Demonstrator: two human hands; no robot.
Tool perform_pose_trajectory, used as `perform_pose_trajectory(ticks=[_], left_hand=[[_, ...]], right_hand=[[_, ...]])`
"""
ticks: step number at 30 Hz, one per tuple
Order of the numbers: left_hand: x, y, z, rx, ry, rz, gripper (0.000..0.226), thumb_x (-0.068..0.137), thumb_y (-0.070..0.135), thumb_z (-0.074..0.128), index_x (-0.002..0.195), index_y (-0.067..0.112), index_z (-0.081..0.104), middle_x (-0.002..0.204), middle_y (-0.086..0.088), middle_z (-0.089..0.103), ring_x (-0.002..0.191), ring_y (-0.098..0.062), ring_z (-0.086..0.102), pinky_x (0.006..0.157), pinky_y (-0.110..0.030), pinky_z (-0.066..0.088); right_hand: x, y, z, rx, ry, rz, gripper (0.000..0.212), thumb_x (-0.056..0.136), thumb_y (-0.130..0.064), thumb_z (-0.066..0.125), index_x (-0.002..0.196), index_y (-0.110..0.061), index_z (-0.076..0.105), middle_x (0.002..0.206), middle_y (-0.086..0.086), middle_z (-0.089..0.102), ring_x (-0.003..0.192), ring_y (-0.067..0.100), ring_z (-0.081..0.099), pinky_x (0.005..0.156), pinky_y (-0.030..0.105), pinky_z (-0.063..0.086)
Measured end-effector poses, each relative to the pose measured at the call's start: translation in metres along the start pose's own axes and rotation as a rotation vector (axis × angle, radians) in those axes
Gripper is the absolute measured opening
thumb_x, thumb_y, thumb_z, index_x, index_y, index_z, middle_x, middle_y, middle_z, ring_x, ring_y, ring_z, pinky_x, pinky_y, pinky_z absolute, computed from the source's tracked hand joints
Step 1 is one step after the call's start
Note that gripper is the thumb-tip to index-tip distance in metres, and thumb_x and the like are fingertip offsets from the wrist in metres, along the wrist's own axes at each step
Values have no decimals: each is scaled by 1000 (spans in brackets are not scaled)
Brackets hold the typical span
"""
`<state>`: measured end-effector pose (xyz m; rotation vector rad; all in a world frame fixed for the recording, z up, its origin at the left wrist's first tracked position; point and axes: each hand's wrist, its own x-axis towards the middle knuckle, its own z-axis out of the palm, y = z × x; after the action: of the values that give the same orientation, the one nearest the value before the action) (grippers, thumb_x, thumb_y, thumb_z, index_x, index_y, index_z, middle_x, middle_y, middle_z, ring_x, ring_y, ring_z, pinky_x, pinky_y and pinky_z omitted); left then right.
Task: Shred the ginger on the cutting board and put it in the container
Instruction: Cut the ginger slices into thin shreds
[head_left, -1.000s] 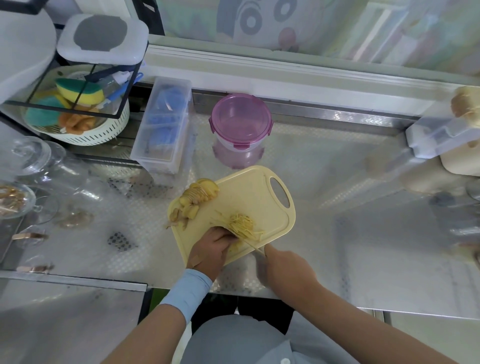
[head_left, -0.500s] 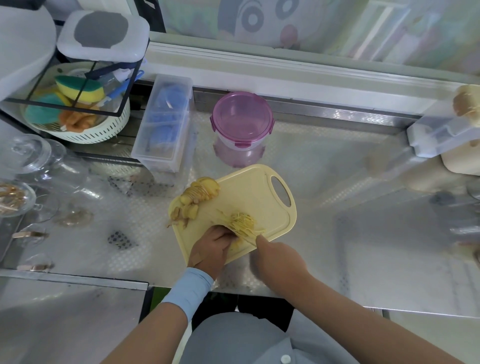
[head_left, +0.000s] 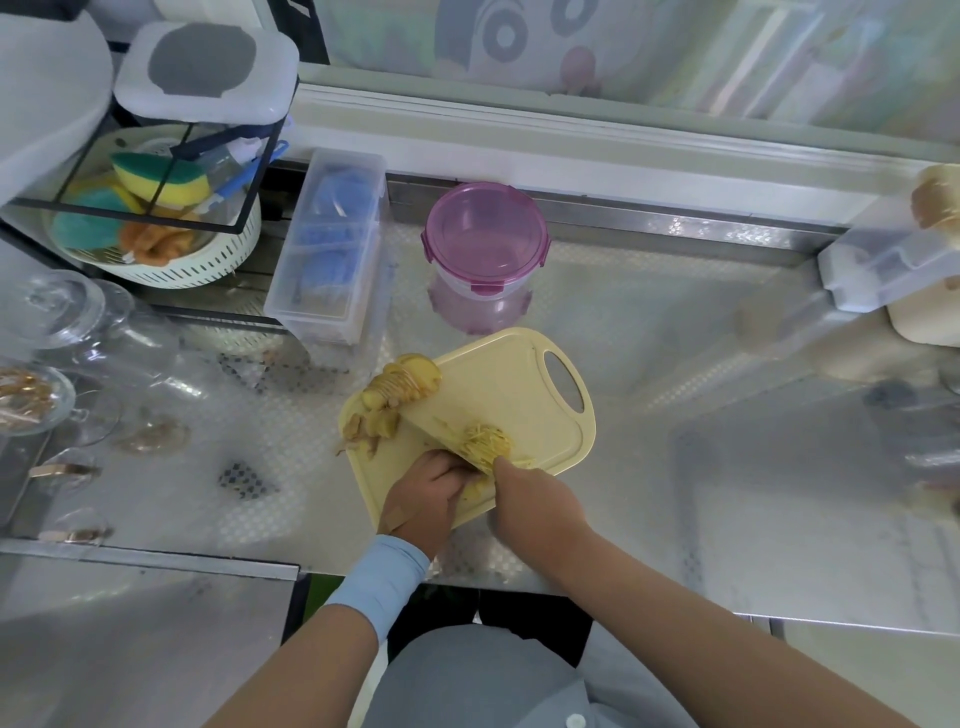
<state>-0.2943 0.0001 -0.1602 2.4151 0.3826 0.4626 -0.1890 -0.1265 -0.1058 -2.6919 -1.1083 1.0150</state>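
Shredding looks partly done: the left hand (head_left: 426, 501) curls its fingers on the ginger (head_left: 477, 486) on the cutting board (head_left: 509, 374), shreds (head_left: 485, 441) piled just beyond its fingertips, slices (head_left: 400, 387) waiting farther off, the lidded container (head_left: 485, 234) well beyond, while whether the right hand (head_left: 530, 501) grips anything I cannot tell.

The pale yellow plastic cutting board (head_left: 498, 384) carries tan-yellow ginger slices (head_left: 400, 384) and lighter yellow ginger shreds (head_left: 485, 441). The round plastic container (head_left: 480, 306) is clear with a translucent pink-purple lid (head_left: 485, 234). The silver metal counter (head_left: 649, 322) bears an embossed pattern, seemingly of small diamonds. A light blue fabric cuff (head_left: 384, 577) wraps the left wrist.
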Motion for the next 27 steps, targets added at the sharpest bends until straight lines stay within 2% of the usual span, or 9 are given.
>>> perform_pose_trajectory(ticks=[2,5,10,16,20,23,27], left_hand=[[0,0,0,-3,-1,8,29,91,23,50,95,13,77,101,-1,70,101,-15,55,80,-24,47],[0,-1,1,6,10,17,29,92,23,50,91,13,77,99,0,70,98,-17,58,73,-30,53],[1,-3,1,-5,22,40,29,93,23,50,89,14,78,98,0,70,97,-18,60,71,-32,54],[0,-3,2,1,0,13,27,90,21,51,94,15,77,102,2,69,100,-16,56,75,-31,51],[4,0,0,57,-19,50,28,92,21,50,93,10,76,98,-2,68,96,-20,56,67,-34,54],[2,2,0,162,-4,105,12,87,8,62,91,8,73,94,-5,66,86,-25,55,59,-36,51],[-2,3,-1,214,-3,91,14,79,0,69,89,9,72,92,-3,66,85,-22,55,53,-34,51]], right_hand=[[-5,5,2,-6,11,0,19,88,-8,42,92,-22,30,72,2,47,63,29,50,54,34,39],[-19,18,5,-8,51,9,18,94,-19,43,90,-25,27,68,0,44,55,20,42,49,31,31],[-35,33,8,-2,98,5,5,102,-29,41,99,-27,36,62,-3,39,49,15,35,44,31,21],[-7,13,4,-8,16,-3,12,90,-10,43,94,-19,36,71,1,45,60,25,46,53,33,36],[-2,7,-3,-4,12,-26,15,86,-6,42,92,-18,36,72,2,46,61,25,47,52,32,35],[-4,8,-1,-18,17,-34,17,86,-5,43,94,-18,35,70,2,45,61,27,47,51,32,34],[-2,9,-1,-12,19,-33,18,86,-5,43,94,-19,34,71,2,45,64,30,50,55,34,39]])
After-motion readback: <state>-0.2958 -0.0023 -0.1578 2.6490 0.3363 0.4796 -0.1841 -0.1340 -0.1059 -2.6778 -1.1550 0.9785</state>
